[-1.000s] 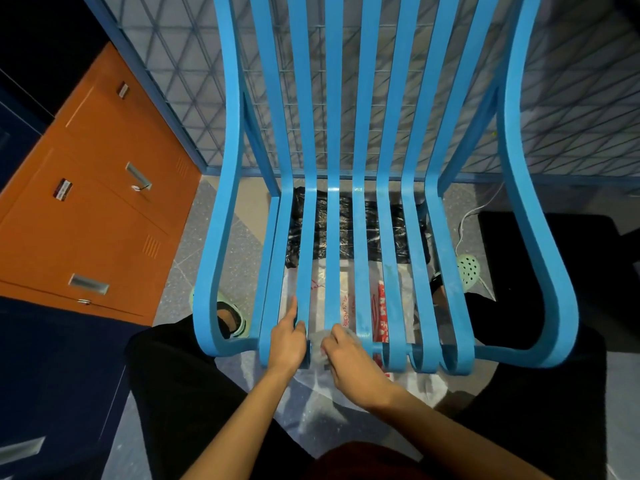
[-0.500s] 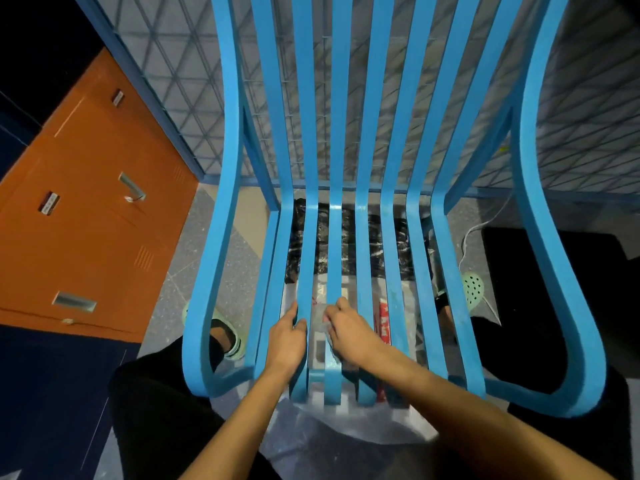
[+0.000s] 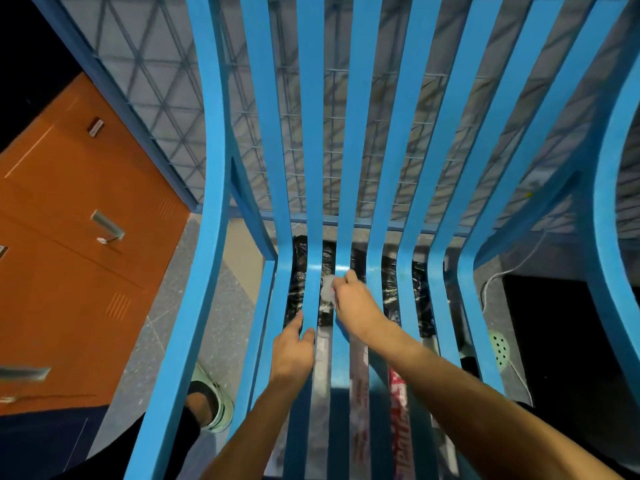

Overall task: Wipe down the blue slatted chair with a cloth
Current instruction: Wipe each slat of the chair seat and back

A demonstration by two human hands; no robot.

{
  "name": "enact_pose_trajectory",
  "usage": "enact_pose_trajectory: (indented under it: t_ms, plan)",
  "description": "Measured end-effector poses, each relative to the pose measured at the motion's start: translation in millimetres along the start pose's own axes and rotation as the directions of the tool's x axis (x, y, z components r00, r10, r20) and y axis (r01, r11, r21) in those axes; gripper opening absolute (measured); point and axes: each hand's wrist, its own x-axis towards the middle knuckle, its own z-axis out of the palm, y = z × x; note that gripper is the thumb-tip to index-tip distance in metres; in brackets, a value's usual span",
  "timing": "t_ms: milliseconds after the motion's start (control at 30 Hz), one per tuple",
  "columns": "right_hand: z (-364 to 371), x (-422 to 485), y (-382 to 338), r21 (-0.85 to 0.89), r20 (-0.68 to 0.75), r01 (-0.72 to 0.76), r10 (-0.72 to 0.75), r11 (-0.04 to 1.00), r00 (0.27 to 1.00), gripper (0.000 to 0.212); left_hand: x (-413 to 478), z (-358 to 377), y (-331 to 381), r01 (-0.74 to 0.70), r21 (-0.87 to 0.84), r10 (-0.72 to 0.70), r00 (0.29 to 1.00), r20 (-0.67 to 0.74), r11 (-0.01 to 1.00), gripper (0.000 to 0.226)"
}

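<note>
The blue slatted chair (image 3: 349, 140) fills the view, its slats running from the backrest above down under my arms. My right hand (image 3: 356, 299) presses a small pale cloth (image 3: 327, 285) against a middle slat near the bend where seat meets back. My left hand (image 3: 292, 348) grips the slat just to the left of it, fingers curled around its edge. Most of the cloth is hidden under my right fingers.
An orange metal cabinet (image 3: 79, 258) with handles stands at the left. A wire-mesh panel (image 3: 156, 98) is behind the chair. Under the seat lie a black plastic bag (image 3: 299, 271) and printed plastic sheets (image 3: 358, 386). My sandalled foot (image 3: 214, 407) is lower left; a white cable (image 3: 498, 275) runs at right.
My right hand slid the cloth along the slat from the seat's front edge up toward the backrest bend. My left hand moved forward a little, and the camera came closer to the chair.
</note>
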Motion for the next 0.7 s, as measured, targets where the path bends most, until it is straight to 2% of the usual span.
enact_pose_trajectory:
  t_ms: [167,267,500,700]
  plan:
    - [-8.5,43.6,9.0,-0.138,-0.088,0.088,-0.101,0.986,0.991,0.047,24.4,6.9,8.0,-0.020,0.012,0.021,0.998,-0.051,1.000,0.045]
    - [3.2,41.4,10.3,-0.067,-0.147,0.064,-0.073,0.996,0.986,0.049,34.1,11.7,11.5,-0.037,-0.020,0.036,0.996,-0.077,0.999,0.044]
    - [6.5,2.3,0.3,0.052,0.027,-0.005,0.004,0.999,1.000,0.046,25.2,9.0,3.6,-0.039,0.056,0.041,0.998,-0.043,0.998,0.047]
    - [17.6,-50.9,-13.2,0.082,0.093,-0.029,0.021,0.996,0.995,0.055,-20.6,6.8,-7.5,-0.030,0.067,0.034,0.998,-0.059,0.997,0.046]
